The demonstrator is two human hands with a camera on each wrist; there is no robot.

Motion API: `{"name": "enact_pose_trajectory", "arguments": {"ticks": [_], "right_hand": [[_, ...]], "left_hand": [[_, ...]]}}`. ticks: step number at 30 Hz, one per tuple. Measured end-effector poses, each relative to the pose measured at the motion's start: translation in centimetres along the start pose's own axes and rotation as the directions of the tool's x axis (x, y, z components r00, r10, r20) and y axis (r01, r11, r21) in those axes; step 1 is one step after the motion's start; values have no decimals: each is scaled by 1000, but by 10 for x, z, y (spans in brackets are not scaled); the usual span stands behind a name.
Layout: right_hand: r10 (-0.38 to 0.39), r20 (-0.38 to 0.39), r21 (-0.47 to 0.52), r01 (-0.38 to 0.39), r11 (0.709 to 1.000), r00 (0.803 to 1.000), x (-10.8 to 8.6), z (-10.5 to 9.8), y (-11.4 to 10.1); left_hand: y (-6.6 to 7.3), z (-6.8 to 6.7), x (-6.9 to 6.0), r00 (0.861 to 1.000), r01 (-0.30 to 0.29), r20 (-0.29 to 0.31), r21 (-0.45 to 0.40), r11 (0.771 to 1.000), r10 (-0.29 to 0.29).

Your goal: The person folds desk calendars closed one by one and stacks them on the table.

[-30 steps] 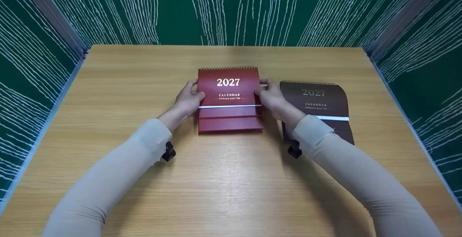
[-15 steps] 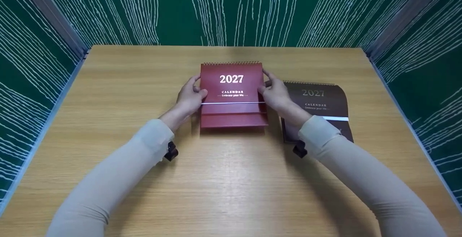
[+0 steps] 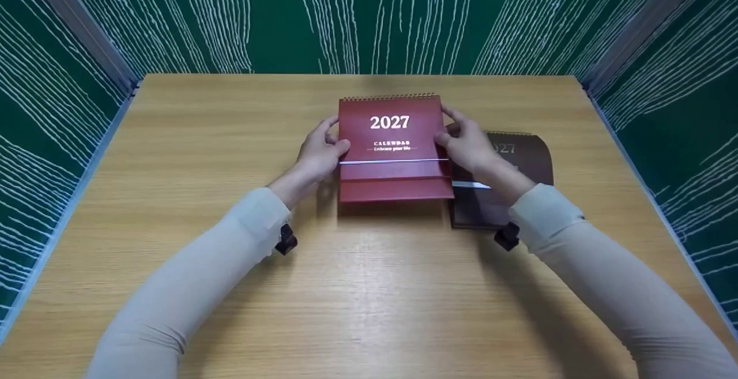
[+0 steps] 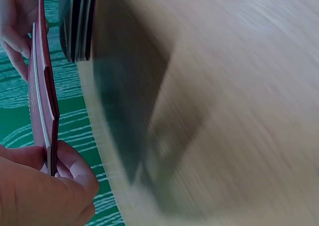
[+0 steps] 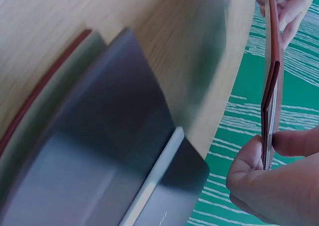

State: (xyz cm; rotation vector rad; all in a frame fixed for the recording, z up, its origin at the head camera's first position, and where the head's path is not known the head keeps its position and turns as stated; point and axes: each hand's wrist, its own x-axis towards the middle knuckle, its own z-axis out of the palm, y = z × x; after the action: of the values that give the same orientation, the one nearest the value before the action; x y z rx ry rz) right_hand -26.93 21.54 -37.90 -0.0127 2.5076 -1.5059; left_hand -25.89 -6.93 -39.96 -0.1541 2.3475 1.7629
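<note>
Both hands hold a red 2027 desk calendar (image 3: pixel 392 131), raised off the table, with a spiral binding along its top edge and a pale band across its cover. The left hand (image 3: pixel 320 151) pinches its left edge, thumb on the front; the left wrist view shows the thumb and fingers on either side of the calendar (image 4: pixel 42 86). At the opposite edge, the right hand (image 3: pixel 468 143) pinches it the same way, also seen in the right wrist view. A dark brown 2027 calendar (image 3: pixel 478 209) stands on the table behind the right hand and wrist, partly hidden by them.
The wooden table (image 3: pixel 230 113) ends at a green wall (image 3: pixel 277 21) with white streaks at the back. More green panels rise on both sides. In the right wrist view the dark calendar (image 5: pixel 114 116) stands close to that wrist, with its white band showing.
The red calendar has gone up off the table and to the right, both hands moving with it. It now stands in front of the dark calendar's left side, which has stayed put.
</note>
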Motion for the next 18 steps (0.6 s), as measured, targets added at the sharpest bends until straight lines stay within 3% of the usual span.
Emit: {"name": "enact_pose_trajectory", "arguments": {"ticks": [4, 10, 18], "right_hand": [[8, -2, -5, -8, 1000, 1000, -6, -14, 2], [23, 12, -26, -23, 999, 1000, -15, -39, 7], [43, 10, -125, -42, 991, 999, -25, -74, 17]], "left_hand": [[9, 11, -1, 1000, 16, 23, -33, 999, -15], [24, 32, -3, 999, 21, 37, -12, 1000, -20], [37, 64, -4, 996, -37, 77, -26, 999, 39]]}}
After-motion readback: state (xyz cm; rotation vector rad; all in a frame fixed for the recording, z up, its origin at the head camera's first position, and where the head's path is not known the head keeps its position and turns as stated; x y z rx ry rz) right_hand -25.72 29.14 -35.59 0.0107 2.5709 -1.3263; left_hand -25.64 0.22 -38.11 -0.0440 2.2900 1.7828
